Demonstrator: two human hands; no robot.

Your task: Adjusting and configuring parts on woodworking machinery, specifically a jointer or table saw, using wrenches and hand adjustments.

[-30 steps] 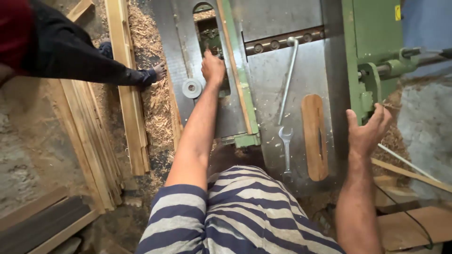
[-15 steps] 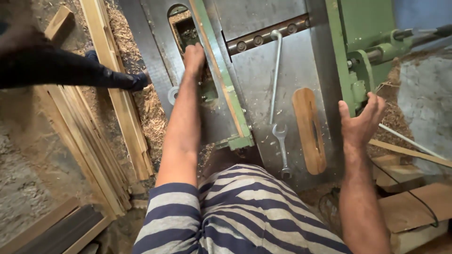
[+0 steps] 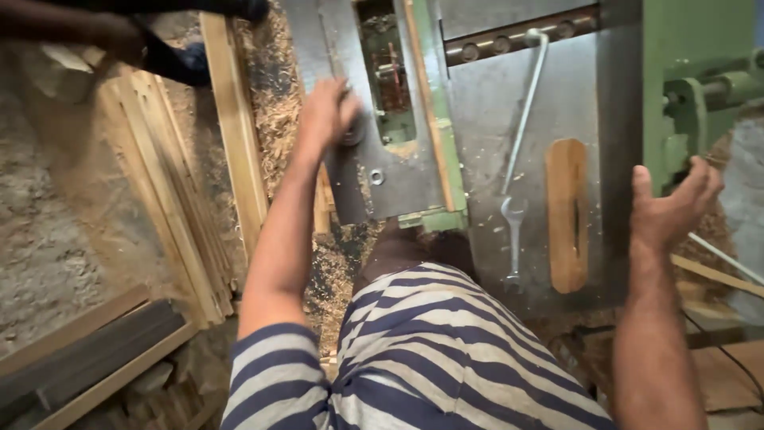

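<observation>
My left hand [image 3: 325,114] reaches forward and rests on the left part of a grey metal machine table [image 3: 485,127], beside an open slot [image 3: 387,76] that shows inner machine parts. A small metal ring [image 3: 376,177] lies just below that hand. My right hand [image 3: 672,203] hovers with fingers spread at the table's right edge, next to the green machine body [image 3: 692,87], and holds nothing. A long metal spanner [image 3: 517,171] and a wooden insert block [image 3: 567,213] lie on the table between my hands.
Long wooden planks [image 3: 179,199] lean and lie on the sawdust-covered floor at left. Another person's dark-clothed limb [image 3: 159,48] crosses the top left. More boards [image 3: 87,358] lie at bottom left. A green fence rail [image 3: 434,119] runs along the table.
My left hand has drawn back from the slot's edge toward the table's left side. My right hand stays spread near the green body. The view has shifted closer.
</observation>
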